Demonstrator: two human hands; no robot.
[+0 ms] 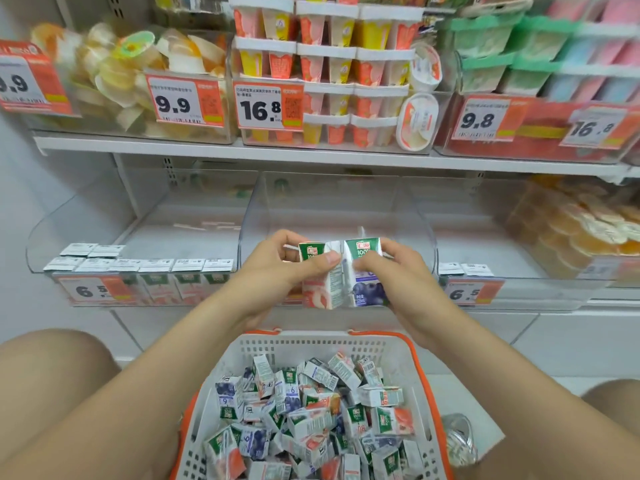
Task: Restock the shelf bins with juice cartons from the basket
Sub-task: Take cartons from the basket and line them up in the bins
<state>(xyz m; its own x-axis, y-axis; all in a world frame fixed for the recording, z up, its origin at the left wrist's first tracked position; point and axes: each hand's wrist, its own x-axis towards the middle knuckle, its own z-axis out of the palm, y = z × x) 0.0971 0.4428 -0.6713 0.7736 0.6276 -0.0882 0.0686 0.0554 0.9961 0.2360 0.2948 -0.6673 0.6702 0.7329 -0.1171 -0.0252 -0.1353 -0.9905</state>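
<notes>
My left hand point(277, 268) grips a peach juice carton point(317, 296) and my right hand point(398, 271) grips a blueberry juice carton point(367, 289). Both cartons stand upright, side by side and touching, held in front of the middle clear shelf bin point(332, 209), above the basket. The white basket with orange rim point(311, 344) sits between my knees and holds several mixed peach and blueberry cartons point(311, 414). The left clear bin point(138, 237) has a front row of peach cartons point(187, 282). The right bin point(485, 244) shows two carton tops point(464, 269) at its front left.
Price tags reading 6.5 point(91, 291) hang on the lower bins' fronts. The shelf above point(242, 150) carries bins of jelly cups and pudding packs with price tags. A bin of orange jelly cups point(581, 230) sits at the far right. My knees flank the basket.
</notes>
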